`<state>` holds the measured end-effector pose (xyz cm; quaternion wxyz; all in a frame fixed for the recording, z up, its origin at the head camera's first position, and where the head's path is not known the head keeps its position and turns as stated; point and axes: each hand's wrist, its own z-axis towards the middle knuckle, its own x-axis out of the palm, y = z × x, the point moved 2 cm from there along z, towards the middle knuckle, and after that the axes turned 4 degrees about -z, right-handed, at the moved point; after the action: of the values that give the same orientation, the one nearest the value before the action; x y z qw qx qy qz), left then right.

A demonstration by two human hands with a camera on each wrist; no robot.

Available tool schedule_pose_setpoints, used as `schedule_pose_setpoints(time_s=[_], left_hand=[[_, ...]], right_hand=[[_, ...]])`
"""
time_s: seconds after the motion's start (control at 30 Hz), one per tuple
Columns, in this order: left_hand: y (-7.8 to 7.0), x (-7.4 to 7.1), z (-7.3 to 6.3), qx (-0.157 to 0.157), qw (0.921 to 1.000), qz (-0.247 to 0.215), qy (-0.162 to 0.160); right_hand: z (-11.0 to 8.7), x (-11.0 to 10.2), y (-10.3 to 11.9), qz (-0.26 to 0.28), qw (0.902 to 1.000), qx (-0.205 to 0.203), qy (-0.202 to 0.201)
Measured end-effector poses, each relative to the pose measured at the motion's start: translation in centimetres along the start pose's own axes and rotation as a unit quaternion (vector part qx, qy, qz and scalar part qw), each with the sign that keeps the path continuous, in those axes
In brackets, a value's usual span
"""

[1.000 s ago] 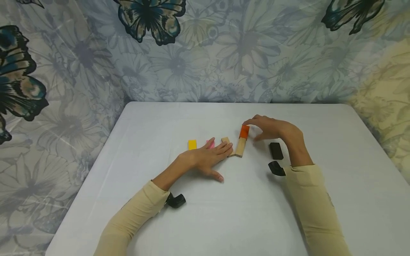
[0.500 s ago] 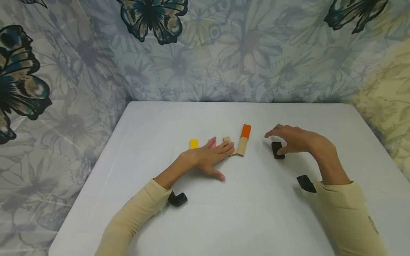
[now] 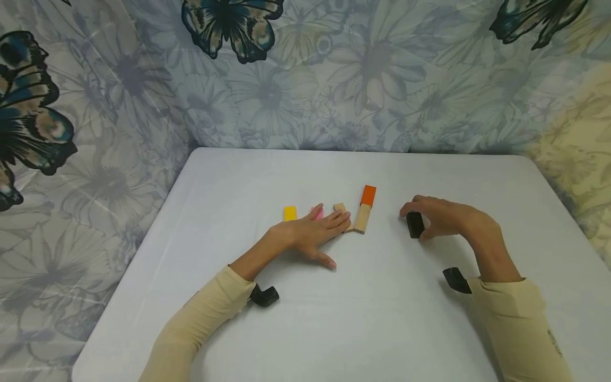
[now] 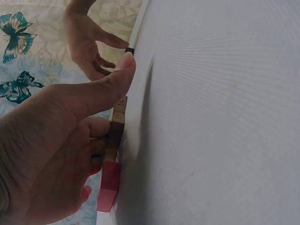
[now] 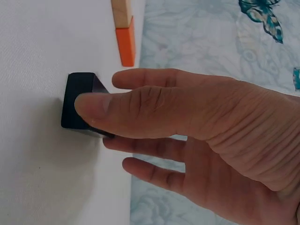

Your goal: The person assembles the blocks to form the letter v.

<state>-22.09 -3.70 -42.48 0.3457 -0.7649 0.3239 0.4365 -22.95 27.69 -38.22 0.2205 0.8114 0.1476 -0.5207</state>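
Note:
My left hand (image 3: 307, 236) lies palm down with fingers spread and straight over part of a row of blocks. A pink block (image 3: 317, 213) and a plain wooden block (image 3: 339, 207) peek out past its fingers. In the left wrist view, the wooden blocks (image 4: 117, 117) carry printed numbers, with the pink block (image 4: 108, 187) at the near end. To the right, my right hand (image 3: 451, 217) pinches a black block (image 3: 415, 225) lying on the table, fingers at its far end and thumb at its near end. The right wrist view has the thumb across the black block (image 5: 77, 103).
Beyond the left hand sits a yellow block (image 3: 289, 213). An orange block (image 3: 368, 195) stands end to end with a wooden block (image 3: 361, 218), between the two hands. The white table (image 3: 363, 323) meets a flowered, butterfly-printed wall covering (image 3: 372, 69) at the back.
My right hand has left the orange block, moved right and toward me, and closed its fingers and thumb on the black block. The left hand has stayed in place.

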Motion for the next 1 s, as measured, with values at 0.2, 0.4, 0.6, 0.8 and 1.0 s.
schedule_pose_setpoints(time_s=[0.2, 0.4, 0.6, 0.8, 1.0], left_hand=[[-0.1, 0.0, -0.1, -0.004, 1.0, 0.003, 0.0], [-0.2, 0.0, 0.0, -0.004, 1.0, 0.006, -0.003], [-0.2, 0.0, 0.1, -0.002, 1.0, 0.005, -0.002], [-0.2, 0.0, 0.2, -0.002, 1.0, 0.004, 0.0], [-0.1, 0.1, 0.2, -0.006, 1.0, 0.006, 0.002]], right_hand=[[0.1, 0.1, 0.0, -0.004, 1.0, -0.004, -0.005], [0.3, 0.3, -0.2, -0.007, 1.0, 0.0, -0.005], [0.1, 0.2, -0.3, 0.004, 0.9999, 0.011, -0.008], [-0.1, -0.9, -0.4, 0.013, 0.9995, 0.006, -0.026], [0.5, -2.4, -0.2, 0.052, 0.9975, -0.009, -0.048]])
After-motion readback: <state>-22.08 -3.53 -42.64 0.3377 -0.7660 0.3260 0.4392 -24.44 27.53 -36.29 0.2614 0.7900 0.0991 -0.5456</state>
